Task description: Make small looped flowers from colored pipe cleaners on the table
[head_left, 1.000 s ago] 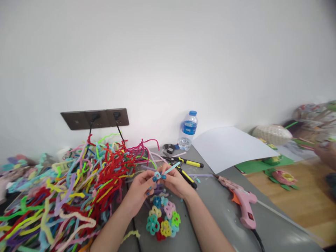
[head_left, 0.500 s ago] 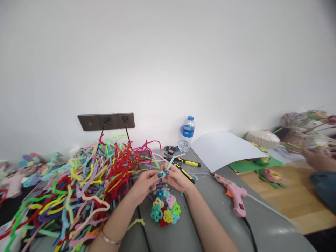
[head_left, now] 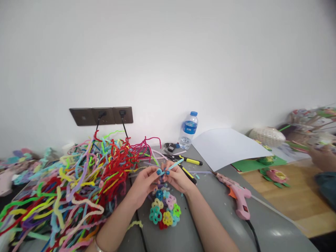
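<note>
Between my two hands is a light blue pipe cleaner [head_left: 176, 163], its free end sticking up to the right. My left hand [head_left: 146, 182] is closed, thumb and index finger pinching the curled end. My right hand [head_left: 176, 177] pinches the same pipe cleaner just beside it, fingertips almost touching the left ones. Just below the hands on the grey table lies a ring of small pipe-cleaner flowers [head_left: 167, 218] in teal, yellow, pink, green and red. Behind my right hand, yellow-and-black pliers [head_left: 191, 161] are partly covered.
A big tangle of coloured pipe cleaners [head_left: 78, 189] spreads at left. A pink glue gun [head_left: 240, 199] with a cord lies right. Behind are a water bottle [head_left: 189, 130] and white paper [head_left: 228, 147]. A co-worker's hand [head_left: 321, 157] is at far right, near a pink flower [head_left: 275, 175].
The free end of the light blue pipe cleaner has tipped from steep to leaning right, and the small loop at my fingertips is now less visible. The view has shifted slightly.
</note>
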### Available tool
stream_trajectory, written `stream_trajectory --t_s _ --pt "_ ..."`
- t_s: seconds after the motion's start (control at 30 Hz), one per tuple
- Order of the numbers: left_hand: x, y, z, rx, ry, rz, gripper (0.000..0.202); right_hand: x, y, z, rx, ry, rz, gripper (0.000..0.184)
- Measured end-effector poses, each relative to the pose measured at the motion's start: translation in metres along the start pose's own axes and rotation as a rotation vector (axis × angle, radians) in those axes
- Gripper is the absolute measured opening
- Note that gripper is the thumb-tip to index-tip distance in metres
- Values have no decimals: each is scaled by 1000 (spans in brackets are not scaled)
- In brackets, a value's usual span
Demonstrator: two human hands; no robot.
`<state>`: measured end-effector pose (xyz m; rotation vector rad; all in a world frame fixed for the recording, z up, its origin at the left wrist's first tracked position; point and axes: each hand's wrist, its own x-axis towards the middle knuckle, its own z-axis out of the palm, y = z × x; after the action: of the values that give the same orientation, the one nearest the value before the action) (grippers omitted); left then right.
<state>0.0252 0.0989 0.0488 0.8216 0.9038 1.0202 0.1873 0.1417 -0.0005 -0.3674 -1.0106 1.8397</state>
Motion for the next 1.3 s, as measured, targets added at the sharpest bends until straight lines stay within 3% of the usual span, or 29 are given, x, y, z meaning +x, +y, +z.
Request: stream_trajectory --t_s 0.23,0.4,0.6,0.9,1.3 --pt "6 -5 -4 77 71 101 43 0 5 1 -43 41 -22 25" --pt "9 -6 -6 120 59 152 37 -2 4 1 -67 81 -41 24" --pt "10 -4 -8 99 158 272 37 -3 2 3 -90 114 -43 24" --pt "12 -2 -12 149 160 376 28 -3 4 3 -154 136 -82 23" --pt "14 -1 -13 209 182 375 27 -4 6 2 -220 128 -83 17"
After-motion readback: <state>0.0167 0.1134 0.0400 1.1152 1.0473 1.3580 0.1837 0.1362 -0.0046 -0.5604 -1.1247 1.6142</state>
